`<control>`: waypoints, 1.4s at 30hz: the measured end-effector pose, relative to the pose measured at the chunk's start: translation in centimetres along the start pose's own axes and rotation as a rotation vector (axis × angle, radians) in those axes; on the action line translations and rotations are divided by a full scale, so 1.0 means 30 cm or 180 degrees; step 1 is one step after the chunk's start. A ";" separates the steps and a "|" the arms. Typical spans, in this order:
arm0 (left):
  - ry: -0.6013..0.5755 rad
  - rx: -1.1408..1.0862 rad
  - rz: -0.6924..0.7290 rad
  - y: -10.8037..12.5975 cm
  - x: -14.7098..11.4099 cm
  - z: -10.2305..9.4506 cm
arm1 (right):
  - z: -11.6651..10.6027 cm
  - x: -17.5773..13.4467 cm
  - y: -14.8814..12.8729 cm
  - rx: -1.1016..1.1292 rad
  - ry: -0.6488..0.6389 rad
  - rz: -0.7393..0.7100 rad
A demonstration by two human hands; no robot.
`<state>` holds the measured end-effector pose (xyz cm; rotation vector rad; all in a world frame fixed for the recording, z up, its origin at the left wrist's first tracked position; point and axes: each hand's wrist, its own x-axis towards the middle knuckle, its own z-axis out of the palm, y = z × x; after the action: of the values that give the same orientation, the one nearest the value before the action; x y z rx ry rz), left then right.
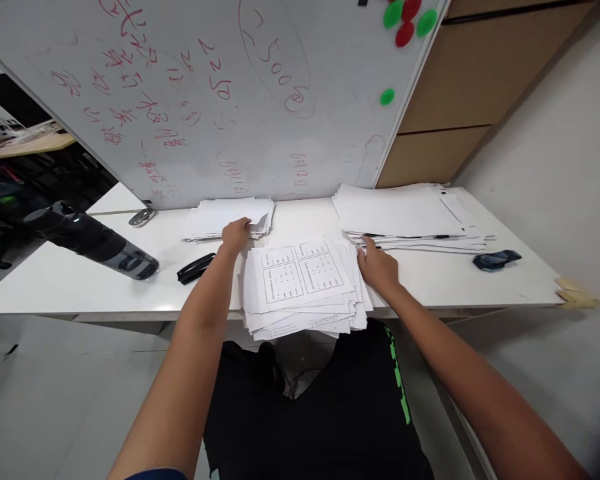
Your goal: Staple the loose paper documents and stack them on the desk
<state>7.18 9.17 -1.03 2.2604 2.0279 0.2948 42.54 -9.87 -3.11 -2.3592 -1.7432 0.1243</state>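
Note:
My left hand (236, 235) is at the right side of a low stack of white paper (225, 215), its fingers closed on the corner of the top sheet, which curls slightly. In front of me a thicker stack of printed sheets (300, 280) lies unevenly, overhanging the table's front edge. The top sheet shows boxed, table-like print. My right hand (380, 268) rests against that stack's right edge, thumb and index finger apart; its other fingers are partly hidden. Just beyond its fingertips is a wide stack of paper (395, 210) with loosely spread sheets.
A black stapler (196, 268) lies left of my left forearm. Further left are a dark bottle (100, 241) and a computer mouse (141, 217). A dark blue object (497, 260) lies at right. A whiteboard (325, 133) with red writing and cardboard boxes (433, 157) stand behind the white table (180, 297).

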 end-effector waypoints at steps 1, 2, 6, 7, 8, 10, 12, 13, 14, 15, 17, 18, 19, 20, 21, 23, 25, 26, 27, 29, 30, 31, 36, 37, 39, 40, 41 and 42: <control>-0.0002 -0.0027 0.0011 -0.007 0.003 -0.004 | -0.001 0.000 0.000 0.0010 -0.0004 0.0002; -0.0011 -0.0042 0.0012 -0.013 0.006 -0.009 | -0.003 0.000 0.000 0.0020 -0.0014 0.0008; -0.0094 -0.0077 -0.0136 -0.023 0.016 -0.030 | -0.009 -0.003 -0.002 0.0048 -0.0070 0.0027; -0.0115 -0.0098 -0.0198 -0.022 0.017 -0.034 | -0.010 -0.004 -0.003 0.0053 -0.0072 0.0020; -0.0117 -0.0123 -0.0257 -0.020 0.018 -0.036 | -0.010 -0.004 -0.003 0.0058 -0.0065 0.0010; -0.0064 -0.0161 -0.0341 -0.013 0.018 -0.036 | -0.008 -0.003 -0.002 0.0063 -0.0043 0.0004; 0.0036 -0.0180 -0.0380 -0.007 0.018 -0.031 | -0.006 -0.002 -0.002 0.0067 -0.0018 -0.0001; 0.0079 -0.0179 -0.0391 -0.004 0.018 -0.029 | -0.005 -0.001 -0.001 0.0069 -0.0008 0.0004; 0.0111 -0.0169 -0.0396 -0.001 0.019 -0.029 | -0.005 0.000 -0.001 0.0073 -0.0008 0.0010; 0.0129 -0.0155 -0.0398 0.002 0.020 -0.030 | -0.005 0.000 -0.001 0.0079 -0.0013 0.0009; 0.0162 -0.0110 -0.0427 0.009 0.023 -0.042 | -0.009 0.000 -0.002 0.0095 -0.0040 0.0004; 0.0187 -0.0082 -0.0459 0.014 0.023 -0.054 | -0.012 -0.001 -0.003 0.0106 -0.0058 -0.0001; 0.0222 -0.0053 -0.0482 0.022 0.021 -0.069 | -0.015 -0.002 -0.005 0.0118 -0.0077 -0.0007; 0.0271 -0.0019 -0.0485 0.032 0.016 -0.088 | -0.019 -0.003 -0.007 0.0135 -0.0094 -0.0012; 0.0331 0.0028 -0.0464 0.044 0.008 -0.110 | -0.023 -0.004 -0.010 0.0155 -0.0106 -0.0010; 0.0483 0.0144 -0.0341 0.075 -0.021 -0.164 | -0.029 -0.006 -0.013 0.0207 -0.0124 0.0000; 0.0683 0.0247 -0.0150 0.113 -0.070 -0.224 | -0.031 -0.008 -0.013 0.0275 -0.0117 -0.0001; 0.0781 0.0286 -0.0055 0.133 -0.103 -0.256 | -0.031 -0.009 -0.010 0.0314 -0.0104 -0.0007; 0.0874 0.0312 0.0044 0.153 -0.139 -0.288 | -0.030 -0.011 -0.007 0.0353 -0.0085 -0.0013; 0.1059 0.0330 0.0195 0.193 -0.224 -0.351 | -0.029 -0.019 -0.002 0.0482 -0.0027 -0.0048; 0.1148 0.0331 0.0246 0.212 -0.270 -0.381 | -0.033 -0.027 -0.003 0.0616 0.0028 -0.0082; 0.1238 0.0339 0.0287 0.231 -0.316 -0.411 | -0.043 -0.038 -0.007 0.0827 0.0126 -0.0105; 0.1282 0.0627 0.1009 0.317 -0.525 -0.528 | -0.196 -0.163 -0.113 0.3338 0.0500 -0.0286; 0.1209 0.0684 0.1302 0.333 -0.559 -0.537 | -0.242 -0.197 -0.142 0.3988 0.0234 -0.0417; 0.1120 0.0766 0.1922 0.363 -0.620 -0.531 | -0.328 -0.260 -0.190 0.5104 -0.0637 -0.0677; 0.1150 0.0801 0.2221 0.377 -0.648 -0.517 | -0.362 -0.288 -0.206 0.5490 -0.1021 -0.0640; 0.1242 0.0839 0.2521 0.390 -0.676 -0.495 | -0.386 -0.312 -0.215 0.5717 -0.1393 -0.0537; 0.1389 0.0884 0.2814 0.401 -0.702 -0.468 | -0.398 -0.334 -0.219 0.5835 -0.1741 -0.0413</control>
<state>13.97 -13.95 13.29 3.4015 1.0744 0.6327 35.66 -18.94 9.40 -0.7967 -0.8874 1.5803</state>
